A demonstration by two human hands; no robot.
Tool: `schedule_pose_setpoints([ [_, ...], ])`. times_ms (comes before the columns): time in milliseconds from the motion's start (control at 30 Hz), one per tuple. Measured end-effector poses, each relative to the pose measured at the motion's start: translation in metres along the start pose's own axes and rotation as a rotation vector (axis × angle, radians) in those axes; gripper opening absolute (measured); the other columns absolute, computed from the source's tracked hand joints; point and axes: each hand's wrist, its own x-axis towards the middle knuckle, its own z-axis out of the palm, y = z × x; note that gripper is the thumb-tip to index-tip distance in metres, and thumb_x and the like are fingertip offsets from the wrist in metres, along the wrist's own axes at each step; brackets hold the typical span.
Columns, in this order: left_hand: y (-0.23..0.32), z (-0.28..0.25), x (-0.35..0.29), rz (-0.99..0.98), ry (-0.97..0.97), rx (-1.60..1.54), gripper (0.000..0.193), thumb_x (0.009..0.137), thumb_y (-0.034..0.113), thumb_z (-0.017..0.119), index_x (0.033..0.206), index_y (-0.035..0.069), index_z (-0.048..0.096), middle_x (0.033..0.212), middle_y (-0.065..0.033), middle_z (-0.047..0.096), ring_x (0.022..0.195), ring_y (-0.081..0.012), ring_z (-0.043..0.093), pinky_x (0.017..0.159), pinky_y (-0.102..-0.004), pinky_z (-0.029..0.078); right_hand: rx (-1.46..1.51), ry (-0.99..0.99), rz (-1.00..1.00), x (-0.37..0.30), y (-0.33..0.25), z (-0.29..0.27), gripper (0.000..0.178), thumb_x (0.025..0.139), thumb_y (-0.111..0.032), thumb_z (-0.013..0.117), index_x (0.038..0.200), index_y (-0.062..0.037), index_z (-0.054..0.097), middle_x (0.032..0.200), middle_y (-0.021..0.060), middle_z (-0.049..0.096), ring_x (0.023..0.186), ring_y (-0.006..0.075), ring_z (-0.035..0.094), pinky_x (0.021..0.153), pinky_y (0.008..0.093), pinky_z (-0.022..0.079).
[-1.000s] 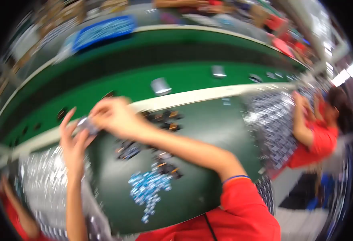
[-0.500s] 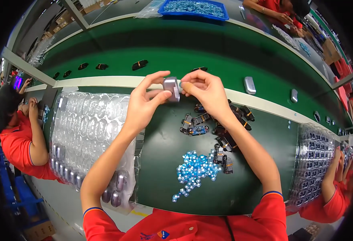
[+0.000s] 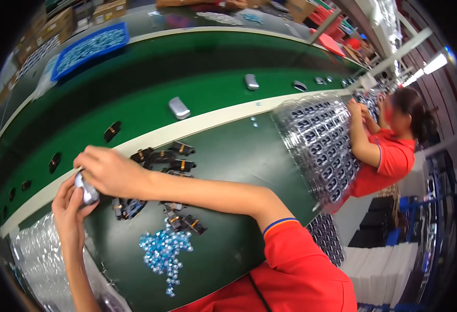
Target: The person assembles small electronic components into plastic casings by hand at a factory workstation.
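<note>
My left hand (image 3: 68, 212) grips a small silver-grey rounded case (image 3: 87, 191) between thumb and fingers, above the left part of the dark green worktop. Over the top of the case my right hand (image 3: 109, 170) bends, its fingers curled and slightly blurred against it. Whatever those fingertips pinch is hidden. Beside and under my right forearm lie several black parts with orange bands (image 3: 162, 157). Closer to me is a pile of small pieces with blue and white faces (image 3: 163, 249).
A green conveyor belt (image 3: 218, 96) runs beyond the worktop, carrying black parts and silver cases (image 3: 179, 108). A clear plastic tray (image 3: 38, 255) lies at left, a filled tray (image 3: 319, 140) at right by a co-worker (image 3: 379, 145). A blue bin (image 3: 90, 51) stands across the belt.
The view has swung right, so the co-worker on the right shows more fully and the one on the left is out of sight. My right hand now covers the case top.
</note>
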Motion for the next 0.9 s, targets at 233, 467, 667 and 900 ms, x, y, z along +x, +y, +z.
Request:
schedule_pose_setpoints([
  [233,-0.003,0.008,0.000,-0.020,-0.014,0.026,0.043,0.096,0.014,0.061,0.133,-0.005,0.051,0.115,-0.0125,0.062,0.098,-0.0151,0.066,0.080,-0.0307,0.061,-0.059,-0.173,0.044,-0.006,-0.005,-0.008,0.014,0.082,-0.004,0.065,0.091,0.0019,0.057,0.087,0.0153,0.057,0.083,0.0348,0.061,0.072,0.0423,0.052],
  [467,-0.011,0.000,-0.003,0.113,-0.022,0.169,0.045,0.092,0.008,0.064,0.134,-0.003,0.050,0.117,-0.0116,0.062,0.098,-0.0168,0.066,0.083,-0.0311,0.060,0.118,-0.109,0.192,-0.002,0.000,-0.006,0.009,0.083,-0.001,0.063,0.089,0.0038,0.058,0.081,0.0180,0.062,0.074,0.0347,0.064,0.066,0.0417,0.053],
  [667,-0.003,0.017,-0.010,0.361,0.021,0.408,0.040,0.087,-0.006,0.063,0.126,0.000,0.059,0.118,-0.0094,0.063,0.097,-0.0175,0.065,0.086,-0.0307,0.057,0.302,-0.095,0.397,0.006,-0.005,-0.009,0.007,0.087,0.001,0.059,0.089,0.0069,0.062,0.074,0.0181,0.067,0.067,0.0273,0.068,0.063,0.0355,0.054],
  [900,-0.003,0.019,-0.006,0.326,0.075,0.280,0.037,0.086,-0.011,0.060,0.121,-0.001,0.064,0.112,-0.0083,0.065,0.093,-0.0130,0.063,0.079,-0.0269,0.055,0.491,-0.322,0.682,0.014,-0.002,-0.027,0.012,0.090,-0.004,0.061,0.089,0.0063,0.068,0.077,0.0145,0.071,0.067,0.0163,0.069,0.062,0.0305,0.056],
])
